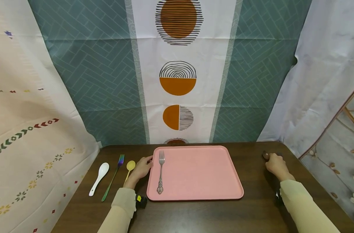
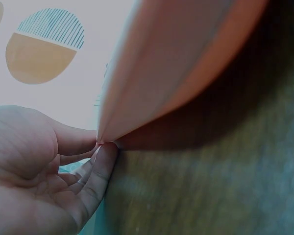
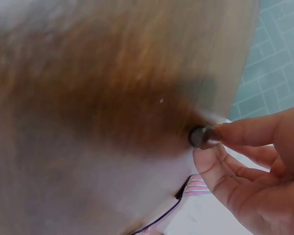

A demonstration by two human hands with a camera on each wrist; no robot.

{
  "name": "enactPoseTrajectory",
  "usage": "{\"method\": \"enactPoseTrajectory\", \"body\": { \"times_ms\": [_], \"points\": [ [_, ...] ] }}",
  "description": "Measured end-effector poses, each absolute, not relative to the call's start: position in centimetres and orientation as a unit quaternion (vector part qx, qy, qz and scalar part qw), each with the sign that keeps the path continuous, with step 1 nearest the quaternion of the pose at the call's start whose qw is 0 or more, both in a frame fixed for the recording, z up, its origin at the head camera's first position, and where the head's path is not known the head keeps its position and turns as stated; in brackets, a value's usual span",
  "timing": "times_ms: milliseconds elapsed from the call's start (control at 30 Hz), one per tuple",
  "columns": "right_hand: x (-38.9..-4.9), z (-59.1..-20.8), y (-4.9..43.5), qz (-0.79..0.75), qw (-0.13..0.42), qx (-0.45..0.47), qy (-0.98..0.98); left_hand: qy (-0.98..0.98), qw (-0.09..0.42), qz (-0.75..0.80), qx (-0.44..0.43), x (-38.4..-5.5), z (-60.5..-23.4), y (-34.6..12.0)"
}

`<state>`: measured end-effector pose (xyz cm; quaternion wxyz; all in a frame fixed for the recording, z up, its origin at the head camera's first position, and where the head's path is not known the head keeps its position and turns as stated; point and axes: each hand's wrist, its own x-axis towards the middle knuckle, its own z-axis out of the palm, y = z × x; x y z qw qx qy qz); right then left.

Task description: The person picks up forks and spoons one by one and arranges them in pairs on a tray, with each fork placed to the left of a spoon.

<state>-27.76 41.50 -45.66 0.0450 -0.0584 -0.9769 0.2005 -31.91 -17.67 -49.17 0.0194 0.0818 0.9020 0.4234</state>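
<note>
A pink tray (image 1: 194,171) lies on the dark wooden table with a silver fork (image 1: 161,171) along its left side, tines pointing away. My left hand (image 1: 142,168) is at the tray's left edge; in the left wrist view its thumb and fingers (image 2: 100,171) pinch the rim. Far to the right, my right hand (image 1: 277,166) holds a small dark brown object (image 1: 265,155) with a rounded end. Seen from the right wrist, the object (image 3: 204,137) is shiny and pinched between thumb and fingertips; its kind I cannot tell, as the fingers hide most of it.
Left of the tray lie a white spoon (image 1: 99,178), a fork with a green handle and purple-blue tines (image 1: 114,178), and a yellow spoon (image 1: 131,166) partly behind my left hand. Patterned cloths (image 1: 107,81) hang behind and beside the table (image 1: 211,215).
</note>
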Motion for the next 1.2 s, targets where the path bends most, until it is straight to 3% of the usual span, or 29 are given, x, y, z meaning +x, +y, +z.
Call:
{"method": "enactPoseTrajectory", "body": {
  "times_ms": [1200],
  "points": [
    [-28.8, -43.9, 37.8, 0.301, 0.050, -0.069, -0.950, 0.903, 0.019, 0.421, 0.086, -31.9, -49.0, -17.7]
  ]
}}
